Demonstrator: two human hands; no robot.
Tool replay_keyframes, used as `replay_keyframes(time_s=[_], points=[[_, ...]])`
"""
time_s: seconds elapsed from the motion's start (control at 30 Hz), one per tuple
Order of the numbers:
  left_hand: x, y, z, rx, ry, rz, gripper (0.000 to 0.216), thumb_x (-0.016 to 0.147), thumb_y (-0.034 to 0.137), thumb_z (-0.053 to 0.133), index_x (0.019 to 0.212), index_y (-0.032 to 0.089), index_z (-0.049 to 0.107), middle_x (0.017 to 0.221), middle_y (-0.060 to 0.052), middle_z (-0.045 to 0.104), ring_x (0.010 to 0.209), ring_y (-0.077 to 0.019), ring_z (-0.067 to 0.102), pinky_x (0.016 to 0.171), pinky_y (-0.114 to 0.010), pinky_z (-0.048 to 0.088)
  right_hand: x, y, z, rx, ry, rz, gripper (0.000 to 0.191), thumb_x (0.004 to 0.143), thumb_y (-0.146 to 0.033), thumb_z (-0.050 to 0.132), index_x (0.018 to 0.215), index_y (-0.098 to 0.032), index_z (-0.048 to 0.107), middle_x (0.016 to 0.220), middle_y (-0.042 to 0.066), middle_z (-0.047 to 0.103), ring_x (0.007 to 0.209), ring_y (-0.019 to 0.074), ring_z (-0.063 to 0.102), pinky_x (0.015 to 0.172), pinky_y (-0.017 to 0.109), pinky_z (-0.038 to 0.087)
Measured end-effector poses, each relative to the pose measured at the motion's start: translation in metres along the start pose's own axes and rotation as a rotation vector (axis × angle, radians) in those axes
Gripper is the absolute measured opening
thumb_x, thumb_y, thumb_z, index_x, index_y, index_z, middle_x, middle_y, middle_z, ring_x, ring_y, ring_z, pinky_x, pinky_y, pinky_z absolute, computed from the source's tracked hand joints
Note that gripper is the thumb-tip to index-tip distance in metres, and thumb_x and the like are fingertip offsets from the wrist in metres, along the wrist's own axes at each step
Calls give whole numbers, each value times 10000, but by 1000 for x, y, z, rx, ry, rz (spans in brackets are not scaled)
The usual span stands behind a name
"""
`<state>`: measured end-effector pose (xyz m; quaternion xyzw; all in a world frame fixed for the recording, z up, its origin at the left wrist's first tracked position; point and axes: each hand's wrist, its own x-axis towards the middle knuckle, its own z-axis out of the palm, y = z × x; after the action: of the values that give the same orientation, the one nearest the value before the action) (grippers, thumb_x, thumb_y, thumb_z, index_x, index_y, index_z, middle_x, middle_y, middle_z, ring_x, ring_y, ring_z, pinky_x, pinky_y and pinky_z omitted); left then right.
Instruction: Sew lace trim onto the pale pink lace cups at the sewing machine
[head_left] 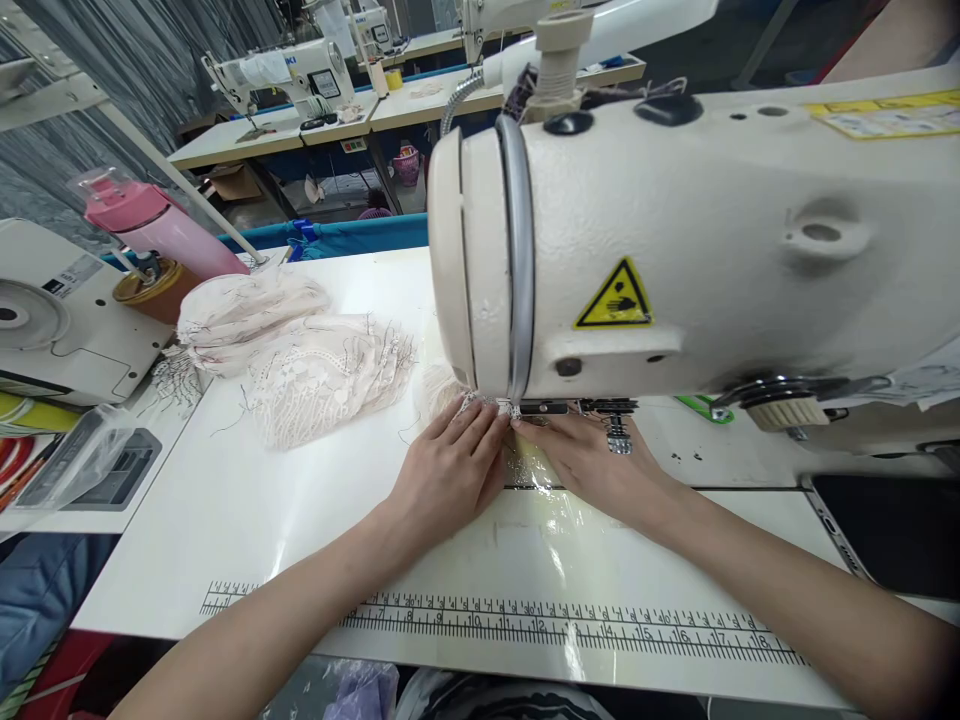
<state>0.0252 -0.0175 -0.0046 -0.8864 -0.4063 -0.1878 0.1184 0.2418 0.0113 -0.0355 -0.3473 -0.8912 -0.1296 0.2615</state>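
A white sewing table (225,520) fills the middle of the frame, with a cream sewing machine (675,240) looming over its right half. More tables and another machine (292,75) stand at the top left of the room.

The left hand (450,465) and right hand (592,460) lie flat side by side at centre. Their fingers are stretched out and close together, pressing on a small lace piece (442,392) just under the machine head. The head hides the fingertips, so a pinch cannot be ruled out.

A heap of pale lace (300,350) lies centre left, apart from the hands. At upper left a capped pink bottle (161,225) leans beside a brown round tin (154,290); their contents cannot be told. A clear plastic bag (82,460) lies at the left edge.

A printed ruler (570,625) runs along the near table edge. Bare tabletop lies between it, the heap and the forearms.
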Motion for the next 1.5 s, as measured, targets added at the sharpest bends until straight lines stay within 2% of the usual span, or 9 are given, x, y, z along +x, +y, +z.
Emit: replay_keyframes(time_s=[0.1,0.3,0.43,0.57,0.73,0.87,1.17,1.37,1.5], points=[[0,-3,0,-9,-7,-2,364,943,203,502,1266,87,626,1252,-126,681,1193,-268,635,1089,-452,484,-1,-4,-6,-150,7,-20,378,866,-96,549,1200,-249,636,1184,32,706,797,190,621,931,420,435],[0,-5,1,3,-15,-8,365,942,219,509,1268,100,625,1255,-122,680,1194,-266,633,1089,-458,476,4,-3,-7,-42,-5,18,424,856,-105,526,1227,-283,627,1110,49,716,890,204,650,878,390,498],[1,-4,2,45,-4,6,349,948,226,505,1243,95,635,1246,-123,685,1175,-270,644,1076,-461,483,7,0,4,35,14,58,404,887,-155,461,1198,-347,633,1044,20,718,883,211,642,726,346,541],[2,-4,1,92,17,28,336,956,242,501,1218,85,641,1226,-121,695,1145,-269,659,1059,-466,491,10,0,3,96,33,132,373,907,-172,436,1140,-362,658,1016,20,719,868,228,627,606,337,525],[1,-5,1,98,32,81,303,961,213,490,1202,109,642,1258,-93,682,1152,-244,655,1072,-454,479,16,-2,-15,161,-19,119,390,899,-151,445,1149,-348,670,1017,20,720,880,223,624,725,372,538],[0,-5,2,84,26,71,304,972,222,473,1197,102,640,1249,-93,688,1140,-233,661,1094,-439,459,20,-3,-24,189,-56,111,394,922,-128,416,1122,-341,681,1049,5,723,882,196,632,787,366,530],[-1,-5,3,41,15,48,326,954,222,495,1224,92,625,1240,-116,690,1156,-246,650,1092,-445,452,11,4,-5,195,-147,184,396,918,-151,460,1207,-344,649,1142,10,722,935,210,680,846,386,545],[0,-5,3,41,21,42,313,945,212,504,1212,106,628,1237,-103,693,1143,-243,657,1086,-448,457,6,0,-1,293,-159,361,348,919,-250,486,1171,-413,662,1121,-18,718,995,256,664,762,401,594],[-1,-5,4,39,26,44,315,943,221,511,1216,114,625,1235,-95,695,1151,-242,651,1087,-449,454,5,0,-1,374,-153,428,339,929,-296,460,1173,-425,657,1120,-21,717,1016,265,656,770,421,604]])
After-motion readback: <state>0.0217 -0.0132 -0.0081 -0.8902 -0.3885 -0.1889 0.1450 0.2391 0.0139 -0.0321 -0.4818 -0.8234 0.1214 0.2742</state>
